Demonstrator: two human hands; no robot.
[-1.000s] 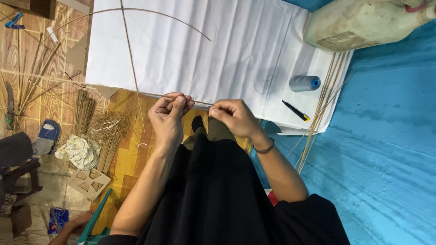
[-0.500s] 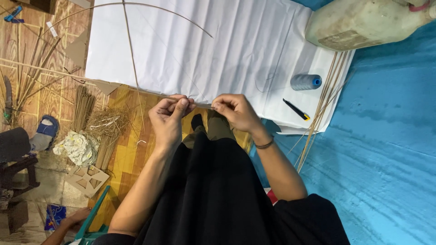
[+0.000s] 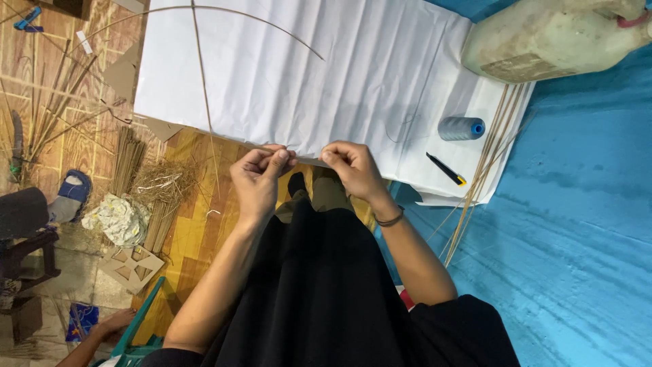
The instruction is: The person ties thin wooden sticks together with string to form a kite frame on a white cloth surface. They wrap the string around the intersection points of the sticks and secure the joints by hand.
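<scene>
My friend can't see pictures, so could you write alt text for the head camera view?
Seen from above, a person's left hand and right hand pinch the near edge of a large white paper sheet over a thin stick. A grey thread spool and a utility knife lie on the paper.

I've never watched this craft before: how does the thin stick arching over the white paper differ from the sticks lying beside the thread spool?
The arched stick is single and bent into a curve on the white paper; the loose sticks are several, straight, lying together half off the paper's edge near the thread spool. Both are thin, tan and untouched; the left hand and right hand pinch the paper's near edge.
</scene>
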